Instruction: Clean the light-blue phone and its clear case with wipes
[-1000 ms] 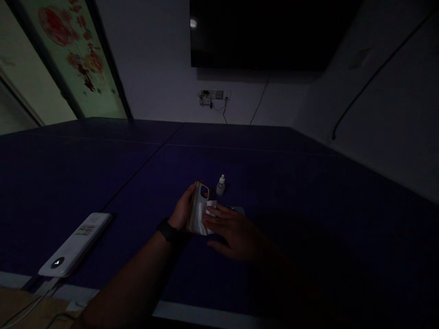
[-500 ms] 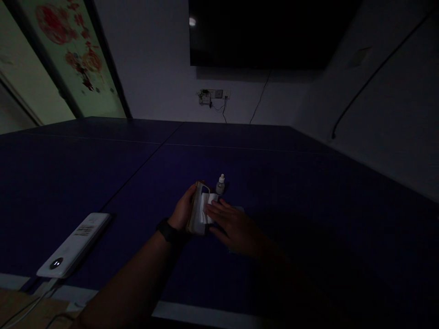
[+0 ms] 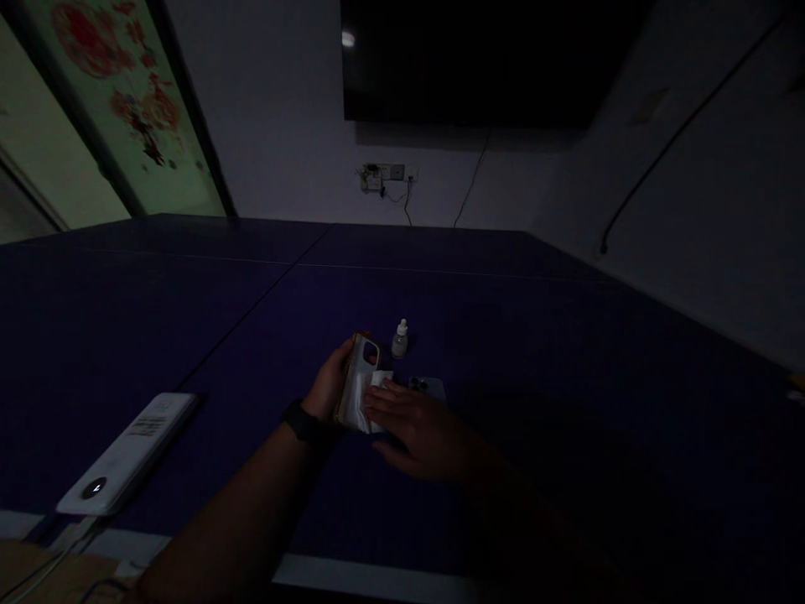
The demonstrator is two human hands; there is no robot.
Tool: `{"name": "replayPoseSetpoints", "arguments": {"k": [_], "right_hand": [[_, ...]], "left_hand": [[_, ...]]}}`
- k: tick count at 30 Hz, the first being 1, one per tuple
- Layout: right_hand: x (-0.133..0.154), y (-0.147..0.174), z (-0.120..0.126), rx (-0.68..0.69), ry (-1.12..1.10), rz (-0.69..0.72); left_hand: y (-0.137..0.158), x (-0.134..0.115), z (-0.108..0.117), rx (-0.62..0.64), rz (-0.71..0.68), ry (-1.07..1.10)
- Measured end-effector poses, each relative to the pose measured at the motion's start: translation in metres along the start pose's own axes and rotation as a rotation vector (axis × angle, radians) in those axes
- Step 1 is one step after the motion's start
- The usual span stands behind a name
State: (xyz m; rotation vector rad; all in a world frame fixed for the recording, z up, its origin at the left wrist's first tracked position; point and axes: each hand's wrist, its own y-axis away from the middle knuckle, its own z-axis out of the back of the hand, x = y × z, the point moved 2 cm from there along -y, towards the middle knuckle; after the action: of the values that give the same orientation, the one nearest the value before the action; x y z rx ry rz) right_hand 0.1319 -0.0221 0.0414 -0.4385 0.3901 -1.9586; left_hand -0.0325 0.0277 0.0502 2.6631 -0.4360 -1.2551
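Note:
A clear phone case with a brownish rim and a camera cutout is tilted up above the blue table. Wrapped round its left edge is my left hand, a dark watch on the wrist. My right hand presses a folded white tissue flat against the lower part of the case, fingers together over it. Just beyond the case a small dropper bottle with a white top stands upright. A phone lies on the table, partly hidden behind my right hand, its camera lenses showing.
At the left front a white power bank with a lit display lies on the table, cables running from its near end. A large dark screen hangs on the far wall, above sockets and wires. The room is dim.
My right hand has slid the tissue down the case, uncovering the camera cutout. More of the phone behind my right hand now shows. The view has shifted slightly.

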Motion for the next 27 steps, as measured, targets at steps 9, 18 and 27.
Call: {"name": "replayPoseSetpoints", "arguments": {"k": [9,18,27], "right_hand": [[-0.009,-0.005,-0.005,-0.046,0.068,-0.216],[0.001,-0.003,-0.002,0.038,-0.005,-0.078],[0.002,-0.004,0.0,0.042,0.039,-0.045]], "left_hand": [[-0.001,0.001,0.001,0.069,0.058,0.032],[-0.003,0.0,0.004,0.067,0.04,0.056],[0.0,-0.001,0.002,0.038,0.062,0.064]]}}
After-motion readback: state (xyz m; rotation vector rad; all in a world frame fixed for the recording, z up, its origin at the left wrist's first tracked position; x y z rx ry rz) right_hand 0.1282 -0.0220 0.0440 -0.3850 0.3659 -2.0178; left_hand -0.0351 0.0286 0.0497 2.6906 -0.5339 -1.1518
